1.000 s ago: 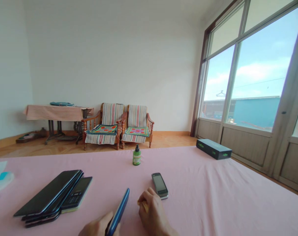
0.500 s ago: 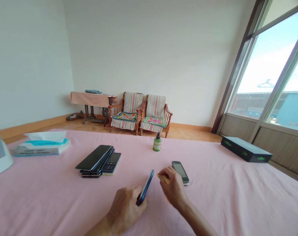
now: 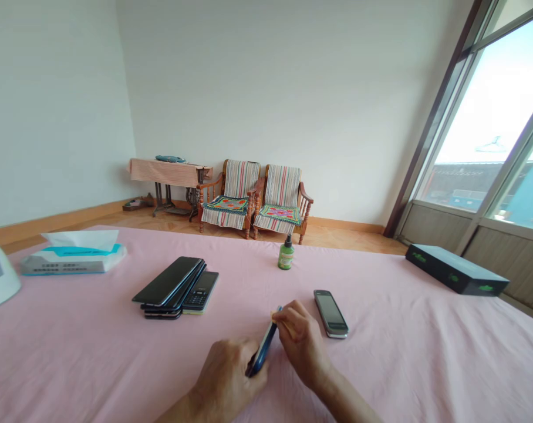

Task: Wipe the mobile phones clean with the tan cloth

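Gripping slim blue phone (image 3: 263,351) by lower end with left hand (image 3: 226,370), fingers clamped round it — tilted on edge, over pink cloth (image 3: 398,370), front centre. Pinching small yellowish piece (image 3: 289,330), material unclear, in right hand (image 3: 304,343), at phone's far end. Just right, lying flat: grey touchscreen phone (image 3: 330,313). Farther left: skewed stack of flat black devices (image 3: 174,283), touching black keypad phone (image 3: 201,292). Beyond — upright green bottle with black top (image 3: 286,257).

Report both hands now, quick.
Left hand: closed, holding a blue phone.
Right hand: closed, pinching a yellowish thing by the phone; what exactly cannot be told.
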Motion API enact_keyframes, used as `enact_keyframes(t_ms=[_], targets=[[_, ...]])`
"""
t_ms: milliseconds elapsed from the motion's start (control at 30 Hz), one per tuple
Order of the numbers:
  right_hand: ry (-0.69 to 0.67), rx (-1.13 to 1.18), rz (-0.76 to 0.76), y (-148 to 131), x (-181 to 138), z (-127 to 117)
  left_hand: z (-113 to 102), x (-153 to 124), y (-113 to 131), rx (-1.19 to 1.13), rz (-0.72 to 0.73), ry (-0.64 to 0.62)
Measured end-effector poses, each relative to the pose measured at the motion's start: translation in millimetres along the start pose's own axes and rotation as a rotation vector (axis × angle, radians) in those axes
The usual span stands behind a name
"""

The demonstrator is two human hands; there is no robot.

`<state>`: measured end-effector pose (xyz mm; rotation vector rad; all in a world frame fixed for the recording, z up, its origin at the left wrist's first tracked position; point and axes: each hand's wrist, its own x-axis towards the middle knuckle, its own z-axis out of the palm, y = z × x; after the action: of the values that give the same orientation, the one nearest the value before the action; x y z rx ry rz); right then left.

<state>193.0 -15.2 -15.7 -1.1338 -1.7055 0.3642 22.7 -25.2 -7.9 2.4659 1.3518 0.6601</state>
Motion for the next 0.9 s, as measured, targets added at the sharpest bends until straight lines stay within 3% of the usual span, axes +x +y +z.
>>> enact_keyframes(t_ms=[167,433,733,900], targets=[[-0.048,0.112,-0.063,-21.0,-20.0,11.7,-4.1,0.4,1.6,-0.152,0.012,-0.025],[-0.073,0.118,-0.045,-22.1,-24.0,15.9,-5.4,3.3,5.6,-0.149,-0.015,0.133],[0.092,0.020,0.047,-0.2,2.5,0.7,-3.2,6.1,7.1,-0.187,-0.018,0.115],[0.063,0.104,0.050,-15.0,-10.1,8.5,-1.4,5.3,5.1,-0.207,-0.014,0.136]])
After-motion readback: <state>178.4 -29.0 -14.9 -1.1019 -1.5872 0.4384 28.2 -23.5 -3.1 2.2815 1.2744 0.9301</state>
